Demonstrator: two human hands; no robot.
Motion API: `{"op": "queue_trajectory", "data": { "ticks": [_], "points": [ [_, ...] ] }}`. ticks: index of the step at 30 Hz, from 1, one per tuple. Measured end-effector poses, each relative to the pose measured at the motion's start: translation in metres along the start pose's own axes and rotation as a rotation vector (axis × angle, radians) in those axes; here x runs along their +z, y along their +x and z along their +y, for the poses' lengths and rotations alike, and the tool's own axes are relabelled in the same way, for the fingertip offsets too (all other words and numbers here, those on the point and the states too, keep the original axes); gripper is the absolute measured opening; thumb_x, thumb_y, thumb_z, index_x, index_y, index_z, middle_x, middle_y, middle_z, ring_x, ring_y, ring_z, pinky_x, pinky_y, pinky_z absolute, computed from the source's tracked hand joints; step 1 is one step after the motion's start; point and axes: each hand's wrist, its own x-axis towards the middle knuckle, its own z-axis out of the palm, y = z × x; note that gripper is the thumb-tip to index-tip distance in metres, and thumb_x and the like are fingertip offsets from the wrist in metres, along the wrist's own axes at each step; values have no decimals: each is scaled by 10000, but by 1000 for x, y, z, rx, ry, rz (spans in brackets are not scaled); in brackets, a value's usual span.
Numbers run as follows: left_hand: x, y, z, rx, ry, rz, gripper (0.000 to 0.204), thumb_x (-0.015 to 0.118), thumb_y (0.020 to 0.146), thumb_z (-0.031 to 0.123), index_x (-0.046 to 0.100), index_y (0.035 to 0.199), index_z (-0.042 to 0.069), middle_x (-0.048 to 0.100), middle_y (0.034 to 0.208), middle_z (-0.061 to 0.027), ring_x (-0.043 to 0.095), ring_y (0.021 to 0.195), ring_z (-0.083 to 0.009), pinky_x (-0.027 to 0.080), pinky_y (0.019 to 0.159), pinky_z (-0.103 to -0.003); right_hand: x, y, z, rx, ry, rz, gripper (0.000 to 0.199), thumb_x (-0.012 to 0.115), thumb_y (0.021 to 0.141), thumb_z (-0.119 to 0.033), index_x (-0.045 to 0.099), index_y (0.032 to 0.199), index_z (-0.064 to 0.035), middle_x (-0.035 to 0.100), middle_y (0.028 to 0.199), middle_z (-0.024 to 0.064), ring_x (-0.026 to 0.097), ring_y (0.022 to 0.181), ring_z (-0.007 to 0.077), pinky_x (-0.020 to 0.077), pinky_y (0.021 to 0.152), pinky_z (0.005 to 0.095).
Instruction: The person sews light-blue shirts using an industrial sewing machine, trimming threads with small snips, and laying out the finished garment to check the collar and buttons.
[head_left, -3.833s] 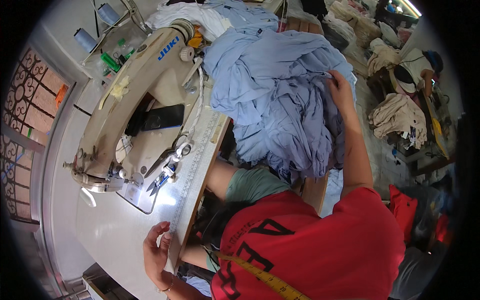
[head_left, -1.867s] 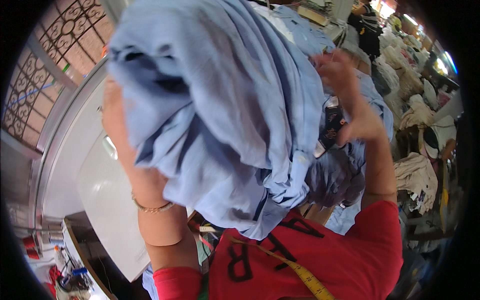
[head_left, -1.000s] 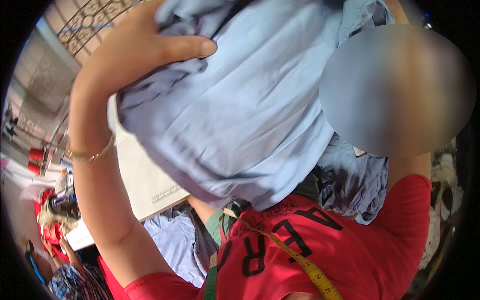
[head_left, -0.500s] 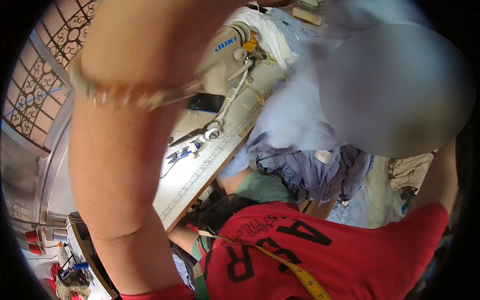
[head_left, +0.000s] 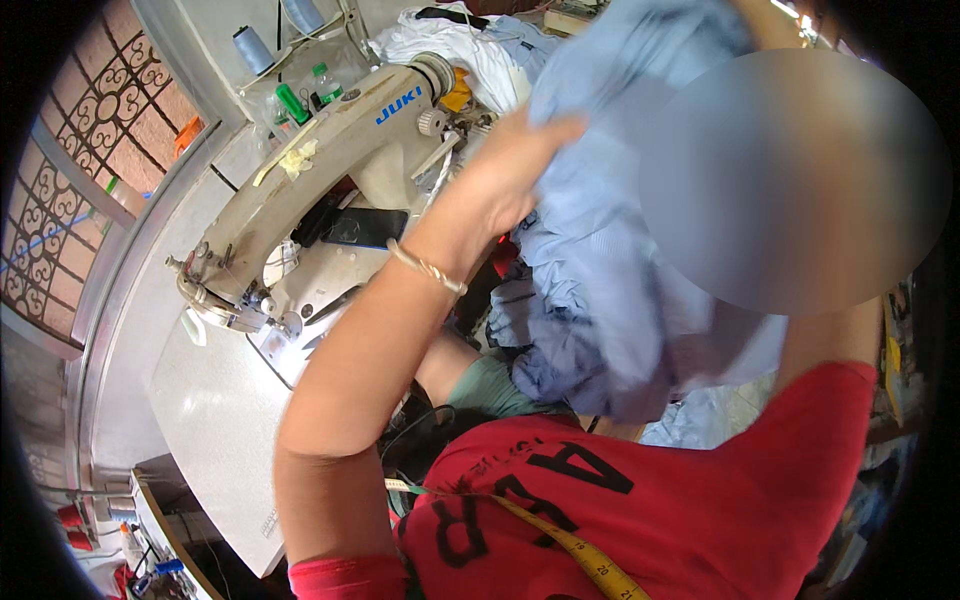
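Observation:
My left hand [head_left: 520,165], blurred by motion, is raised at the edge of a large light blue cloth [head_left: 610,190] with fine stripes. Its fingers appear closed on the cloth. A twisted bracelet [head_left: 428,268] circles the left wrist. The cloth hangs in loose folds from the top of the view down over my lap, darker and bunched lower down. My right forearm [head_left: 830,335] rises from a red sleeve on the right. A round blurred patch covers most of that arm, so the right hand's fingers cannot be made out.
A sewing machine [head_left: 300,150] stands on a pale table [head_left: 210,400] at the left, with a dark phone [head_left: 365,228] beside it. Thread cones [head_left: 254,50] and a green bottle [head_left: 326,84] are behind. White cloth [head_left: 480,60] lies at the back. A yellow tape measure [head_left: 570,540] crosses my shirt.
My left arm has swung down and right, uncovering the sewing machine, and its hand has come to the blue cloth. The cloth is lifted and spread higher. The view has shifted.

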Motion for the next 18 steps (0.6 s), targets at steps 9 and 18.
{"op": "queue_trajectory", "data": {
  "ticks": [9, 18],
  "points": [
    [-117, -38, -169, -369, 631, 68, 706, 598, 874, 218, 198, 1425, 31, 483, 1263, -142, 520, 1082, -235, 452, 871, -374, 126, 0, -52, -103, 255, -209, 378, 606, 817, -139, 564, 1184, -63, 561, 1158, 71, 509, 1112, 204, 391, 946, 295],
    [-65, -35, -209, -383, -92, 275, 141, 610, 886, 163, 526, 832, 63, 503, 670, 12, 428, 570, -69, 352, 523, -192, 142, -222, -179, -19, 277, -486, 523, 681, 759, -190, 496, 1234, -71, 508, 1237, 150, 485, 1153, 335, 380, 982, 394]
  ]
}}
